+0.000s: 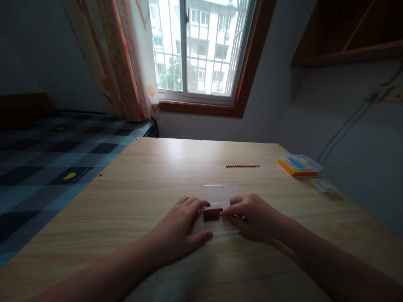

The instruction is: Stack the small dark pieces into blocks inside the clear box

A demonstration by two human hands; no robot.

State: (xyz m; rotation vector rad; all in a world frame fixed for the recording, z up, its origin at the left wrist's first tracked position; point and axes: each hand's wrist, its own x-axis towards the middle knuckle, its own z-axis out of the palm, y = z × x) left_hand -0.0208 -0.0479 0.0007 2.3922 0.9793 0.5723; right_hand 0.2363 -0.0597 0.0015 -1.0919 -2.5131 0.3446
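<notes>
Table (126,193): light wood-grain top. Clear box (219,193) mid-table, lid open. Row of small dark pieces (242,166) nearer far edge, roughly parallel. Orange-and-clear case (297,172) and small clear case (323,185) by right edge.

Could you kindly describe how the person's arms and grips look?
The left forearm and right forearm are bare, with no sleeve, watch or bracelet visible. The left-hand grip and right-hand grip are ungloved, with no ring or marking discernible.

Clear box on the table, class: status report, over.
Left hand at left side of clear box; right hand at dark red pieces inside. Lid open. Hands partly hide box.
</notes>
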